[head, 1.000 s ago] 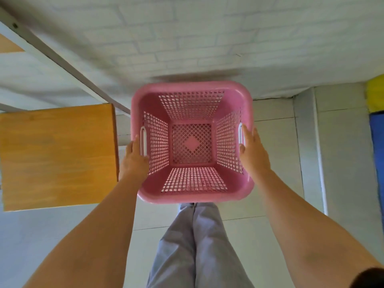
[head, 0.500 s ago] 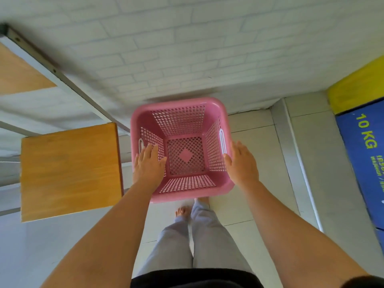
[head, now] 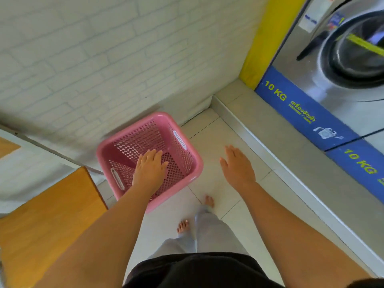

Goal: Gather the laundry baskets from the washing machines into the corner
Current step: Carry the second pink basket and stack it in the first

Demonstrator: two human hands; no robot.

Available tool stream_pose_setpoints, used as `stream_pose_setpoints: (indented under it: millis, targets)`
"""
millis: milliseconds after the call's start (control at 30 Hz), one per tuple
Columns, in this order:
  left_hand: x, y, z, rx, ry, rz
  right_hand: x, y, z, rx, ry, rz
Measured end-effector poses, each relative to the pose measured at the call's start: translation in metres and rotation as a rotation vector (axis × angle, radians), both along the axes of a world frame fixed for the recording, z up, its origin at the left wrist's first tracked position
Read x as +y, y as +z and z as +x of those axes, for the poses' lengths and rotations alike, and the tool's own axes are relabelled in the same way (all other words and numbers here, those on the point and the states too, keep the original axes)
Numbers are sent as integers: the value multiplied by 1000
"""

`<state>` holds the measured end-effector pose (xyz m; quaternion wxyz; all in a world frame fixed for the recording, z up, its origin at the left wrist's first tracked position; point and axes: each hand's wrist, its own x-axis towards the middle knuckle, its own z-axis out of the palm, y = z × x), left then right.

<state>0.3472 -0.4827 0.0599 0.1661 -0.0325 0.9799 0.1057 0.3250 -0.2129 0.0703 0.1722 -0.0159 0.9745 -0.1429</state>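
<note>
Pink basket on the floor in the corner

Tiled floor (head: 209, 142) nearest; wooden bench (head: 47, 225) at 8 o'clock, washing machine (head: 342, 59) at 2. Left hand (head: 150, 170) over the pink basket (head: 182, 150), right hand (head: 238, 167) over floor; both hands' fingers spread, empty. White brick wall (head: 93, 59) behind.

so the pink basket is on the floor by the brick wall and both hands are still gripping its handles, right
Not quite. The pink basket does sit on the floor by the brick wall, but neither hand grips a handle. The head view shows the left hand open above the basket's inside, and the right hand open over the floor tiles, clear of the basket.
</note>
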Motion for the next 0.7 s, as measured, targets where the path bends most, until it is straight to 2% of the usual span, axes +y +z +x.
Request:
stream_pose_setpoints:
  millis: [300, 700]
  targets:
    - [149, 24, 1, 28, -444, 35, 138, 23, 110, 19, -427, -3]
    - [441, 38, 69, 30, -793, 107, 364, 29, 270, 67, -913, -10]
